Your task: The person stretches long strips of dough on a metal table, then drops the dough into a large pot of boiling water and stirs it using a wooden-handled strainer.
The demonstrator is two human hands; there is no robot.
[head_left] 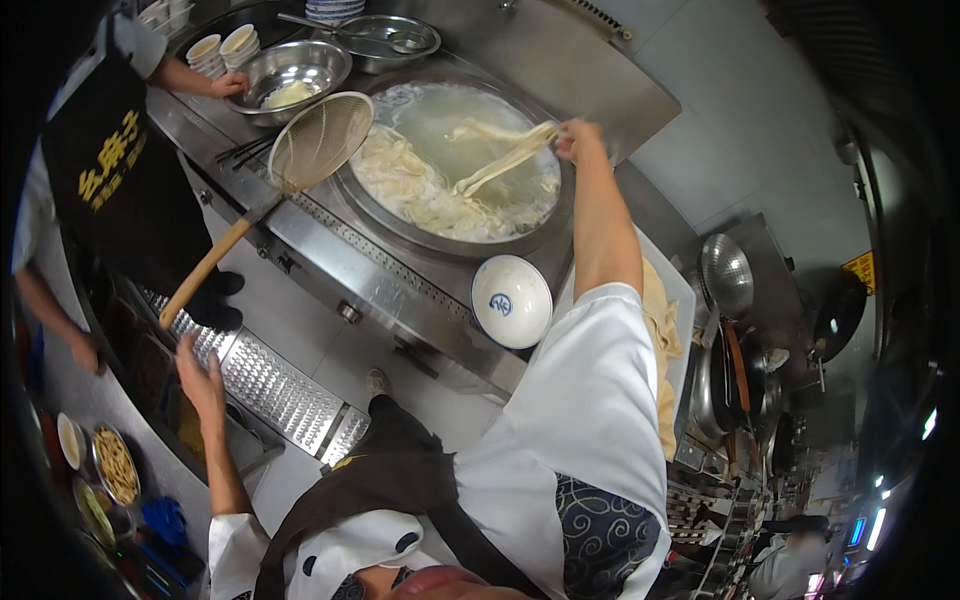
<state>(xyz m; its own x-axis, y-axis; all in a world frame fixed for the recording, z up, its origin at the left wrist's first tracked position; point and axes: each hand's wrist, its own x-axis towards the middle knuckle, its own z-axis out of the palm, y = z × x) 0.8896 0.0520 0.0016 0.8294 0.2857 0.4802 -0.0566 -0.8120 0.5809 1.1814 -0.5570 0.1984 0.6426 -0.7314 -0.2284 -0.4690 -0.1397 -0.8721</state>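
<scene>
My right hand (579, 140) is closed on the end of pale noodle strands (510, 159), which hang down into a large round pot of cloudy boiling water (487, 101). More noodles (409, 184) float along the near and left side of the pot. My left hand (201, 375) is empty with its fingers apart, below the tip of a wooden handle. That handle belongs to a wire mesh strainer (322, 139), resting at the pot's left rim. A white bowl with a blue mark (512, 301) stands on the steel counter near the pot.
A co-worker's hand (230, 85) touches a steel basin (330, 67) with pale food at the upper left. Paper cups (238, 49) and another basin (420, 37) stand behind. A tray of dough sheets (664, 352) lies right of my arm. Bowls of ingredients (116, 465) line the left counter.
</scene>
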